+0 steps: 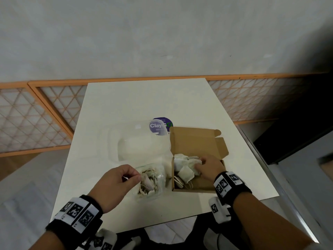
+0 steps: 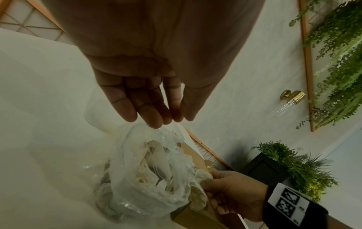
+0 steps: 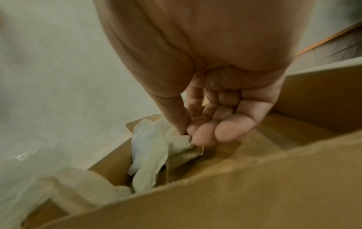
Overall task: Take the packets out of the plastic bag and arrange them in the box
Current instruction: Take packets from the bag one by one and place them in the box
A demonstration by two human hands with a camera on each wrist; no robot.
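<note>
- Placement is the step in hand: the right hand [image 1: 210,168] pinches a packet [image 3: 156,148] inside the box [image 1: 201,184] and would do well to lay it flat beside the others, not heaped.
- Left hand [image 1: 117,183] pinches the bag [image 1: 150,181] rim, keeping its mouth open, just left of the box.
- Packets look pale, crumpled, limp; many remain bagged.

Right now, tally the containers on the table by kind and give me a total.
Cardboard box, open, packets inside: 1
Clear plastic bag, still holding packets: 1
Clear plastic tub, looks empty: 1
Total: 3 containers. The packets overlap too much to count.
</note>
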